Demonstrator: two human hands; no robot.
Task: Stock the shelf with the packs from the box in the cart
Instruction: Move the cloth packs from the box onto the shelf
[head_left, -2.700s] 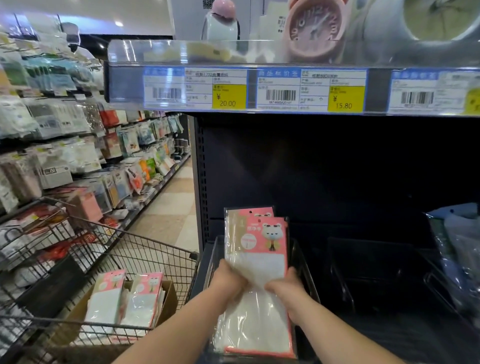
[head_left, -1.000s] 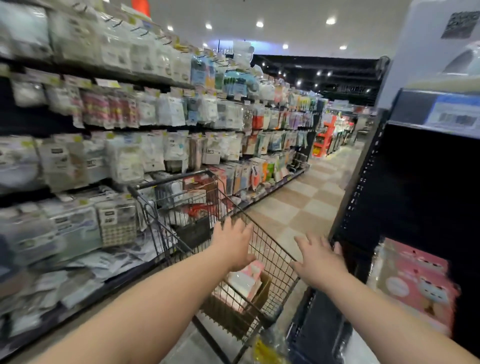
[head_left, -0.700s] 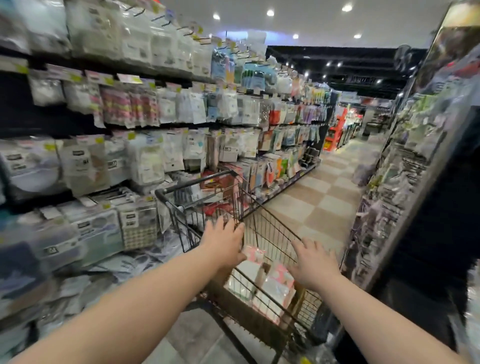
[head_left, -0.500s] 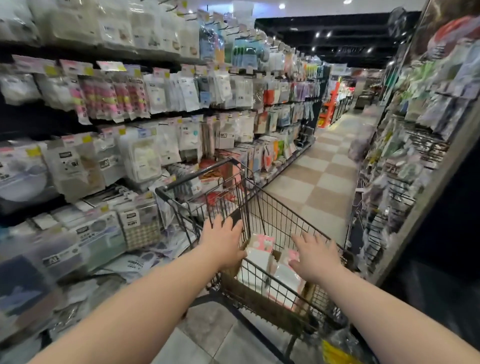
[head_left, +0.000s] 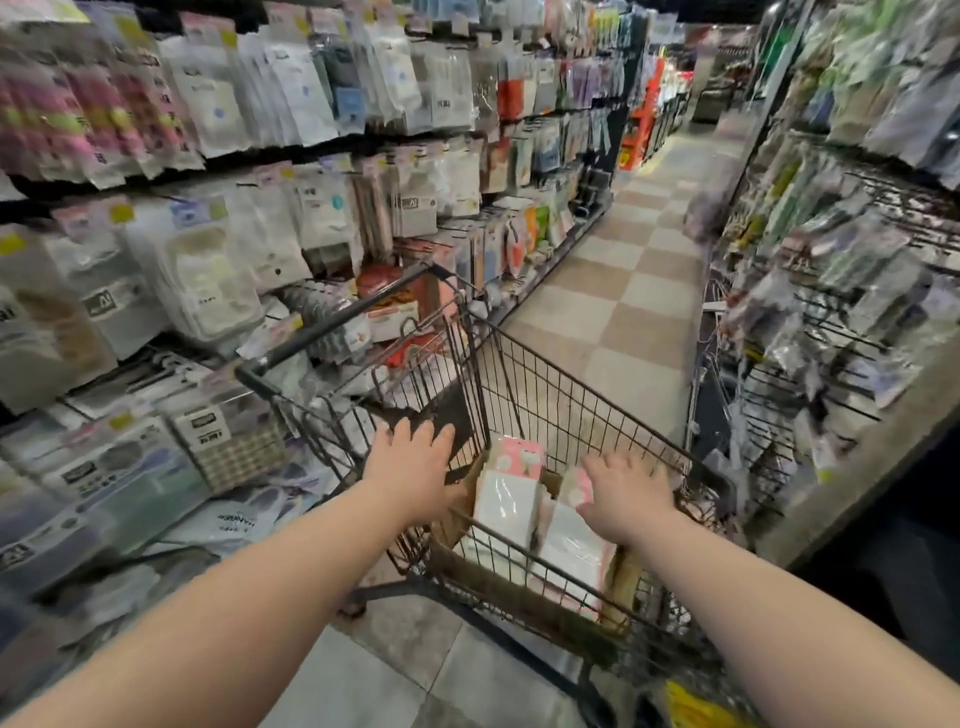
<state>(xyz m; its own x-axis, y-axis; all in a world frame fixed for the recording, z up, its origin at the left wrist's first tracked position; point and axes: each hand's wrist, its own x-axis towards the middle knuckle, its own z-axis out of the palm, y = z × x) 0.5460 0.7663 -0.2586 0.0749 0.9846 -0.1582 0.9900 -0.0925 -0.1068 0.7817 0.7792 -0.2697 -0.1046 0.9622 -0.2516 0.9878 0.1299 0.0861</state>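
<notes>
- Head view: I am looking down a shop aisle at a wire shopping cart (head_left: 550, 400) that is standing at an angle on the checkered floor (head_left: 623, 312). Its black handle bar (head_left: 337, 319) is pointing toward the left-hand shelving.
- A brown cardboard box (head_left: 498, 582) is sitting in the near end of the cart basket. The packs are standing upright in it, side by side.
- The left pack (head_left: 506, 499) is showing a pink header card with a small cat figure above clear film over white contents. The right pack (head_left: 571, 551) is leaning beside it, and its top is partly hidden.
- My left hand (head_left: 410, 462) is hovering palm down over the left side of the basket, fingers spread and holding nothing. The left pack is lying just to the right of it, close to the thumb side but apart from the fingers.
- My right hand (head_left: 626, 496) is also hanging palm down with fingers splayed and gripping nothing. It is sitting over the upper right corner of the right pack, and I cannot tell whether the palm is touching the film.
- Both packs are lying between the two hands and slightly below them.
- Rows of bagged goods (head_left: 270, 104) are hanging on the left wall. A wire rack (head_left: 831, 291) of blurred packets is filling the right side.
</notes>
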